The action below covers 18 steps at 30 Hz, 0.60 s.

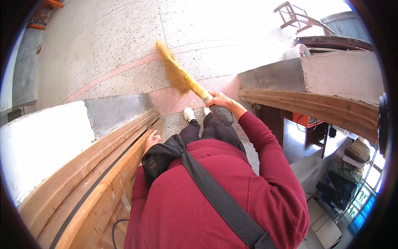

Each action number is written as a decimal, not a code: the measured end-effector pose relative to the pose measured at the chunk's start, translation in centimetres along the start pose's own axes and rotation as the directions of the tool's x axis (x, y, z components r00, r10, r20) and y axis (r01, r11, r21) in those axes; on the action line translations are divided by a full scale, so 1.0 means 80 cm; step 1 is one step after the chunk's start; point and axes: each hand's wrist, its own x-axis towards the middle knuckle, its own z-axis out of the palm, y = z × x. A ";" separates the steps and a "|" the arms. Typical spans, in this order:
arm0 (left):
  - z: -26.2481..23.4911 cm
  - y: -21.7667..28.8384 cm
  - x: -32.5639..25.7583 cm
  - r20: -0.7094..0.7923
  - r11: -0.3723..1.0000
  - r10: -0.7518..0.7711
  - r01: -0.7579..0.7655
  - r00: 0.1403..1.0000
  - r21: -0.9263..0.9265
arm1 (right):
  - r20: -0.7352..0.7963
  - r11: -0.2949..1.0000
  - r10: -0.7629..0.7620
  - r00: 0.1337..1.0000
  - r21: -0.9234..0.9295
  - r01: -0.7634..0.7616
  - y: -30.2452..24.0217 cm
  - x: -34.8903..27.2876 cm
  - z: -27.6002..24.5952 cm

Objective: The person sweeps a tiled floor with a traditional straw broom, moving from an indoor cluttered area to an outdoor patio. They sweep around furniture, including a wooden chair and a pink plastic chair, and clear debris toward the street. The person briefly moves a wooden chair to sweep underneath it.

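Note:
My right hand (222,102) is wrapped round the thick handle of a short straw broom (191,81) bound with yellow cord. The dark, wrapped butt of the handle sticks out behind the hand toward my body. Its straw head points forward and left over the speckled floor; whether the tips touch the floor I cannot tell. At my left side, my left hand (152,140) has its fingers apart and holds nothing I can see. It is close beside the edge of a wooden door (97,189). A black mesh bag (159,159) on a strap partly hides that arm.
I stand in a doorway between a wooden frame on the left (83,168) and a wooden ledge on the right (306,110). Ahead lies a speckled floor (124,39) with pink bands. A wooden chair (296,18) and a white bucket (297,51) are at the far right.

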 end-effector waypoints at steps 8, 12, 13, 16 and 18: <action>0.018 0.059 0.048 -0.009 0.997 0.033 -0.032 0.999 0.072 | -0.473 0.973 -0.197 0.859 -0.199 0.114 0.010 -0.047 -0.088; 0.010 0.055 0.081 -0.049 0.992 0.033 -0.039 0.998 -0.124 | -0.550 0.951 0.115 0.827 0.301 0.067 0.007 -0.020 -0.128; 0.020 0.078 0.089 -0.054 0.982 -0.073 0.062 0.996 -0.180 | -0.617 0.937 0.140 0.775 0.336 0.098 0.008 0.000 -0.142; 0.030 0.104 0.108 -0.026 0.997 -0.031 0.029 0.999 -0.075 | -0.635 0.915 0.149 0.758 0.380 0.138 -0.067 0.022 -0.169; 0.034 0.109 0.120 -0.018 0.995 0.002 -0.003 1.000 -0.104 | -0.545 0.761 0.279 0.791 0.628 0.164 -0.072 0.073 -0.170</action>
